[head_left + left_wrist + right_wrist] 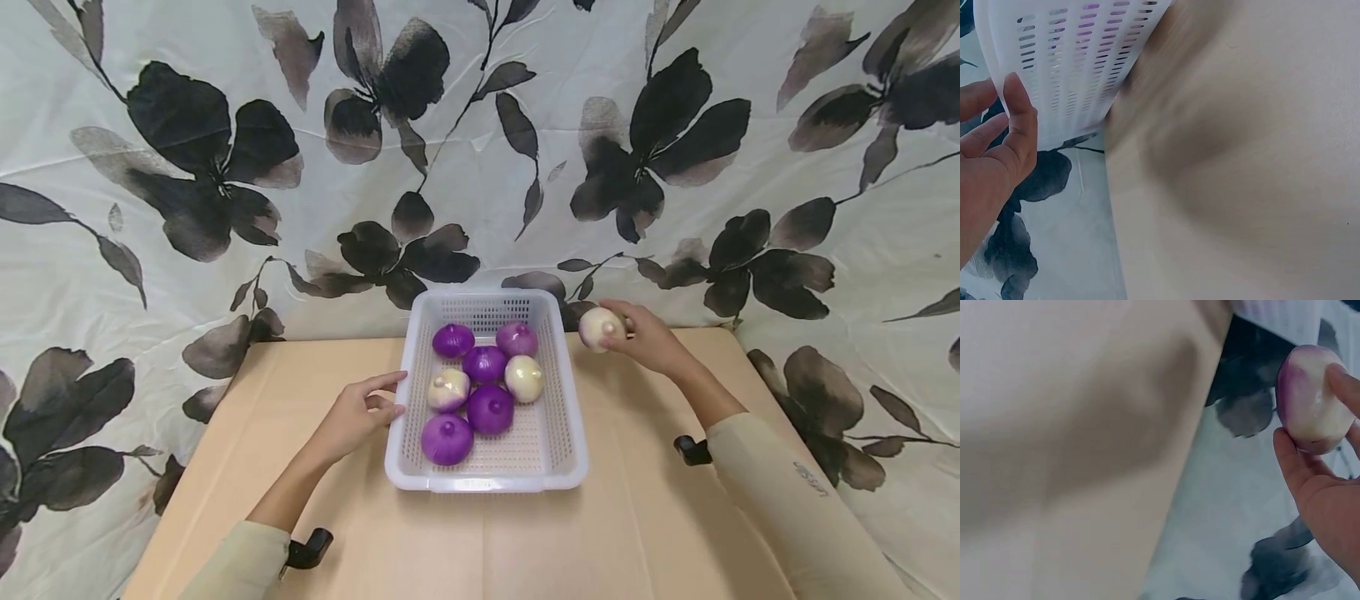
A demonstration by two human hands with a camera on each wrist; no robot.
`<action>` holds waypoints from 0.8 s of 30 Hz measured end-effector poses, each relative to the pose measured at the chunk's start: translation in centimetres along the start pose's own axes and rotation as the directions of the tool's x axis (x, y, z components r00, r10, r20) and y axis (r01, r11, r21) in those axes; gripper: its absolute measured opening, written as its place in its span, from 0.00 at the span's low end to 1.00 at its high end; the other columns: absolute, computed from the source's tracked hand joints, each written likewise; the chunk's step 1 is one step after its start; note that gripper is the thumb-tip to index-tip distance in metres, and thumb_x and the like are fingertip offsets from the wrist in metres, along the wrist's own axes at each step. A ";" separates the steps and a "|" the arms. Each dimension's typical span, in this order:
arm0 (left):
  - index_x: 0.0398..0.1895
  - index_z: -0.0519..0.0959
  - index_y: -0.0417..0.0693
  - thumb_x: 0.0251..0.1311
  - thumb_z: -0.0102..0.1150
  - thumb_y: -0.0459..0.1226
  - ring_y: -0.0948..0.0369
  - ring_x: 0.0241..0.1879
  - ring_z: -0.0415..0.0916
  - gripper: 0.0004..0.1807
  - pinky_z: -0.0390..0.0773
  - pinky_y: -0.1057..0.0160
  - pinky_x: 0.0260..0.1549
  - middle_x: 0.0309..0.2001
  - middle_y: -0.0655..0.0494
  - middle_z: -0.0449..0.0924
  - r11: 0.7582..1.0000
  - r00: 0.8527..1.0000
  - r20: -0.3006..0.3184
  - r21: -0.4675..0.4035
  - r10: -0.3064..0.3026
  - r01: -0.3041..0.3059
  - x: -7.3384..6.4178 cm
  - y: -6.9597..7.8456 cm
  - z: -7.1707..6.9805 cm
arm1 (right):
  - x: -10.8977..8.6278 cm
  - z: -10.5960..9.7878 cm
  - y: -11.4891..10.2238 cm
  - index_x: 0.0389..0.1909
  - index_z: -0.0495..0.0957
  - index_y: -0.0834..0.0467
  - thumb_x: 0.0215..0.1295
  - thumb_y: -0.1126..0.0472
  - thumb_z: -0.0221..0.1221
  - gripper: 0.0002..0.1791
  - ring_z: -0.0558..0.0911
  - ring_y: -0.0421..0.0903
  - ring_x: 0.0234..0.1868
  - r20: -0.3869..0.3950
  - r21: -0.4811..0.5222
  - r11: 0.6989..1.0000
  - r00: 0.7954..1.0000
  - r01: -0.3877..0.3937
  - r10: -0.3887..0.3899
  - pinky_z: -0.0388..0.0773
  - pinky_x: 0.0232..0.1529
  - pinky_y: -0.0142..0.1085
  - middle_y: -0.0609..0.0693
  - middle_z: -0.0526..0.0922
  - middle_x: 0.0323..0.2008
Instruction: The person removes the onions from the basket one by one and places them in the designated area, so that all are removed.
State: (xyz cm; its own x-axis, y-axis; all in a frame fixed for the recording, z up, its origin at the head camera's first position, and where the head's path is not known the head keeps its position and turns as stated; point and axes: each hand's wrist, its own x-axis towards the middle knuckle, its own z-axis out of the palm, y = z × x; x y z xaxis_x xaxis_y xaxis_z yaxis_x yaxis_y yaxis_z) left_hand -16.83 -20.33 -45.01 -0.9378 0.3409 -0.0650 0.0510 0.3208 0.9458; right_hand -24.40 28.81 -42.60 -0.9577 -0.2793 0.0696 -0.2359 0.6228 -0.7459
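Note:
A white plastic basket [551, 433] stands on the table, with several purple onions [447, 439] and two whitish ones [524, 378] inside. My left hand [360, 417] is at its left rim, and the left wrist view shows thumb and fingers pinching the rim of the basket [1072, 69]. Past the basket's right side, my right hand [647, 337] holds a white and purple onion [600, 328] in the air near the table's back edge. In the right wrist view, fingers and thumb grip this shiny onion [1310, 406] from its sides.
The light wood-coloured table [480, 542] extends in front of the basket and to both sides. Behind it hangs a white cloth [517, 242] with dark flower prints. A black wrist mount [309, 550] is on each forearm.

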 end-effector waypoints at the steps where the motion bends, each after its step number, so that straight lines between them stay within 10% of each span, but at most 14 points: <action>1: 0.73 0.68 0.32 0.65 0.61 0.25 0.57 0.41 0.86 0.32 0.88 0.63 0.38 0.60 0.30 0.73 1.000 1.000 -0.001 0.004 0.002 -0.002 0.0 0.1 -0.1 | 0.1 0.0 0.3 0.74 0.64 0.67 0.66 0.65 0.68 0.38 0.76 0.68 0.63 -0.005 -0.009 1.000 1.000 -0.021 0.021 0.81 0.56 0.52 0.70 0.70 0.69; 24: 0.73 0.68 0.33 0.66 0.61 0.25 0.61 0.39 0.86 0.32 0.88 0.64 0.38 0.60 0.31 0.73 1.000 1.000 0.016 0.005 -0.016 0.016 0.1 0.2 -0.5 | 2.3 4.6 3.9 0.75 0.62 0.64 0.70 0.57 0.64 0.37 0.70 0.68 0.68 -0.040 0.048 0.926 0.926 -0.374 0.376 0.66 0.72 0.59 0.72 0.70 0.69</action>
State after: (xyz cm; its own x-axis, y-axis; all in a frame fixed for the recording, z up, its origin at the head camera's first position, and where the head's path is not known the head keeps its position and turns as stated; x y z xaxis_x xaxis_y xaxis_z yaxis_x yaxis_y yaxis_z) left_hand -17.07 -20.64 -44.72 -0.9328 0.3503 -0.0850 0.0383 0.3308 0.9429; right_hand -26.73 27.25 -48.38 -0.9820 0.0050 -0.1890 0.1473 0.6463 -0.7487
